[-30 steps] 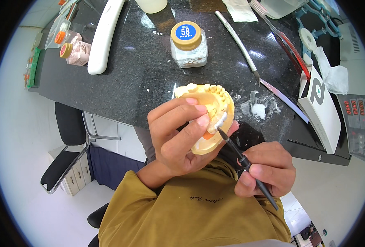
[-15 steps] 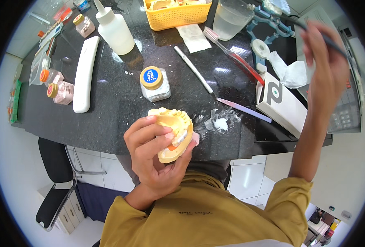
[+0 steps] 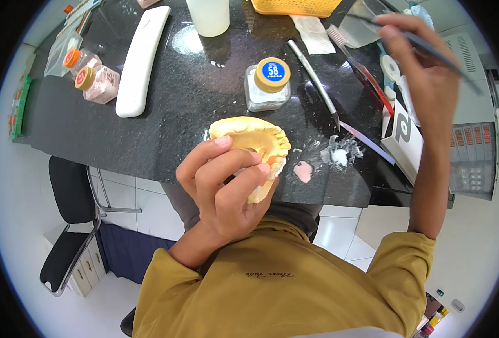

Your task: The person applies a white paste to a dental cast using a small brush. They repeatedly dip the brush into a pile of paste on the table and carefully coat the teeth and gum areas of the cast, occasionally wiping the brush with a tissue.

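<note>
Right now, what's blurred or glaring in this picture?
Head view: the raised right hand and its thin dark rod-shaped tool look blurred; head view: the left hand and pale yellow arch-shaped dental model look crisper; head view: glare spots the glossy black speckled tabletop, and the picture's corners go black.

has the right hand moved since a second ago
Yes: the right hand has moved up and right, from below the toothbrush to its right.

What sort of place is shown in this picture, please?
It is most likely a dental laboratory. The left hand holds a yellowish dental model with teeth, and on the dark worktop are a gold-lidded jar with white contents and a slim metal-coloured knife.
</note>
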`<control>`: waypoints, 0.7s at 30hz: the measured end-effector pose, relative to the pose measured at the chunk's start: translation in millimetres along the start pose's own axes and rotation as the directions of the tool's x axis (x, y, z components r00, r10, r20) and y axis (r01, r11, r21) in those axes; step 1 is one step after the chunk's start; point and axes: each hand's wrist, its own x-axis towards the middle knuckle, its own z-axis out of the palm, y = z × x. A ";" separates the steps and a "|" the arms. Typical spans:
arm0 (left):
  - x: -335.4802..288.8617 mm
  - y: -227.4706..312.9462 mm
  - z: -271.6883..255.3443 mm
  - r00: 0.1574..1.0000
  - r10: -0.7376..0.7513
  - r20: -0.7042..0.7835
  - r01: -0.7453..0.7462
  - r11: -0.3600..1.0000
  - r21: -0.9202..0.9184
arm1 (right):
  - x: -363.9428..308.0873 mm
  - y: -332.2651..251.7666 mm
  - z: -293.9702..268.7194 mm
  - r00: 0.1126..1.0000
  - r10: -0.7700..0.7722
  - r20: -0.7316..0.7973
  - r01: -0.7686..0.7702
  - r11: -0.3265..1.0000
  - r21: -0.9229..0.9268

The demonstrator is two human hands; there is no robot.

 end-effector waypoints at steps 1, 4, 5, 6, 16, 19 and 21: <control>-1.2 0.0 1.2 1.000 0.001 -0.021 -0.001 1.000 0.004 | -2.4 0.9 11.8 0.995 -0.075 0.059 0.077 0.996 -0.045; -3.6 -2.1 5.3 0.995 0.032 -0.093 -0.032 0.999 0.000 | -10.0 9.4 34.4 0.990 -0.060 0.129 0.070 0.995 -0.077; -3.2 -4.6 9.0 0.989 0.056 -0.136 -0.057 0.998 0.001 | -10.4 11.4 39.0 0.990 -0.034 0.136 0.045 0.995 -0.084; -3.2 -5.4 11.5 0.981 0.081 -0.178 -0.082 0.997 0.001 | -11.8 13.4 43.3 0.990 -0.008 0.142 0.021 0.996 -0.092; -1.6 -4.2 13.0 0.969 0.113 -0.222 -0.105 0.993 0.049 | -110.5 -38.1 15.7 0.980 -0.133 -0.147 0.170 0.944 0.284; -3.3 -4.9 14.8 0.965 0.127 -0.229 -0.113 0.991 0.073 | -155.5 -48.9 40.9 0.936 -0.100 -0.338 0.261 0.842 0.472; -3.8 -5.6 15.2 0.964 0.144 -0.225 -0.126 0.987 0.096 | -165.6 -51.3 53.5 0.935 -0.106 -0.339 0.292 0.774 0.562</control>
